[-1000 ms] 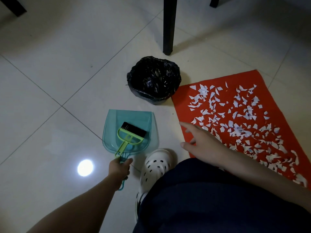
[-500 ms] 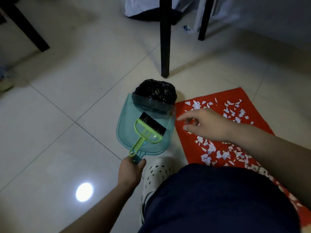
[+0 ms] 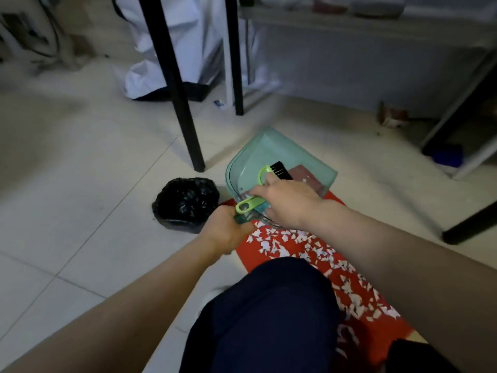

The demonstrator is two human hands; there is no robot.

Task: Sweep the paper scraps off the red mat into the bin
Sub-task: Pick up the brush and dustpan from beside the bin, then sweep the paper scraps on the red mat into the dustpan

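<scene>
A red mat (image 3: pixel 357 316) lies on the tiled floor, strewn with white paper scraps (image 3: pixel 285 242). My left hand (image 3: pixel 224 230) grips the handle of a teal dustpan (image 3: pixel 277 157), which is raised over the mat's far end. A green hand brush (image 3: pixel 258 192) with black bristles lies in the pan. My right hand (image 3: pixel 289 204) reaches into the pan and its fingers close on the brush handle. The bin (image 3: pixel 187 204), lined with a black bag, stands on the floor just left of the mat.
Black table legs (image 3: pixel 180 103) stand behind the bin, another leg foot (image 3: pixel 468 227) at right. A white bag (image 3: pixel 166 49) slumps behind the legs. A grey shelf frame (image 3: pixel 457 135) and blue item (image 3: pixel 447 156) are at far right. My dark-trousered knee (image 3: pixel 269 319) covers the mat's near part.
My left hand lifted the dustpan from the floor and carried it right, over the mat. My right hand left the mat and took hold of the brush. The view tilted up.
</scene>
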